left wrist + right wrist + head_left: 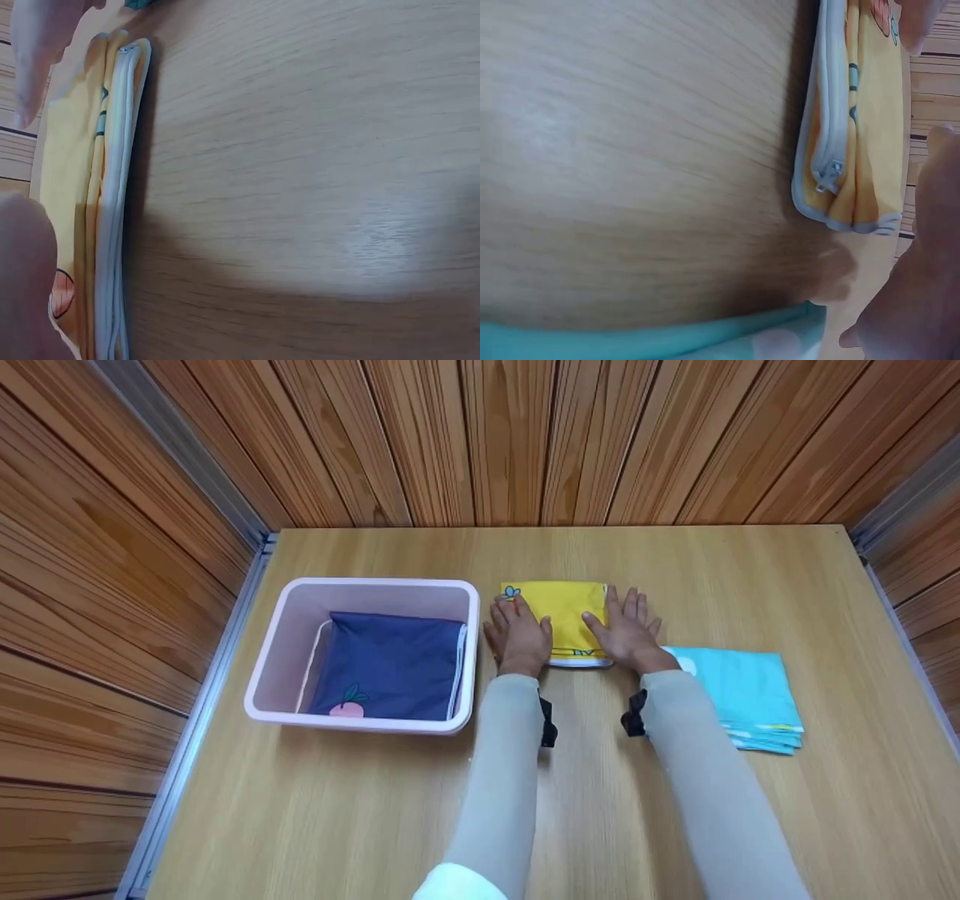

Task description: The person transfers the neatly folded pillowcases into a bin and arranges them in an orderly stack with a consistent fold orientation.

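Observation:
A yellow folded zippered cloth cover (566, 619) with small printed figures lies on the table. My left hand (523, 639) rests on its left side, fingers straight and pointing away. Along the right edge, my right hand (632, 631) touches the cover with fingers spread and the thumb toward its middle. The right wrist view shows the cover's white edging and metal zipper pull (829, 177) at a near corner. In the left wrist view, the stacked layers of the cover (90, 195) run down the left side, with my left thumb (26, 277) over them.
Left of the hands stands a pale pink plastic bin (360, 725) holding a folded navy cloth (394, 667) with a peach print. A folded turquoise cloth (750, 690) lies beside my right forearm. Wood-plank walls (506, 442) border the wooden table (337, 810).

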Demonstrator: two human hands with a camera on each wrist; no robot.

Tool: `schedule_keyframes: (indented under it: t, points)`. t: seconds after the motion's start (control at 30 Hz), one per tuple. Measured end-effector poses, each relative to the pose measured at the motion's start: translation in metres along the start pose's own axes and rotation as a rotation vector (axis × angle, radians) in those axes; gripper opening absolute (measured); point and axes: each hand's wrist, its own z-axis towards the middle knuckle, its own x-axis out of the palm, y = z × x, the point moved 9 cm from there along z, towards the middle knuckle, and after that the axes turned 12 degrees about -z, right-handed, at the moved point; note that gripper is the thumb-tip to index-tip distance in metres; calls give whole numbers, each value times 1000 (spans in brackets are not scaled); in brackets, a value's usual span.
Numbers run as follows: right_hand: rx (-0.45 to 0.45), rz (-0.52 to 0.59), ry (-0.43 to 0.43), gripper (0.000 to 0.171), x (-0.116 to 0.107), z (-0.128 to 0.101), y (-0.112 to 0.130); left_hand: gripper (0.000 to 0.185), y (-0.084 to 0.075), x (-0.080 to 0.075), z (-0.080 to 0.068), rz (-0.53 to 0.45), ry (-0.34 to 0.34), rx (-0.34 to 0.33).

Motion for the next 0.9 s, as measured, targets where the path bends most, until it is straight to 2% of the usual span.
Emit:
schedule_keyframes:
  t: [0.2, 0.37, 0.57, 0.9]
  points:
    - [14, 73, 11, 87, 7, 0, -1, 67, 9, -3, 3, -82, -63, -59]
    - [8, 114, 34, 86, 15, 1, -1, 65, 16, -5, 5, -114, -106, -74]
    - [-5, 148, 13, 86, 15, 1, -2, 59, 19, -9, 6, -147, -172, -39]
    - [-27, 237, -76, 81, 10, 2, 2, 47, 20, -16, 2, -196, -254, 27]
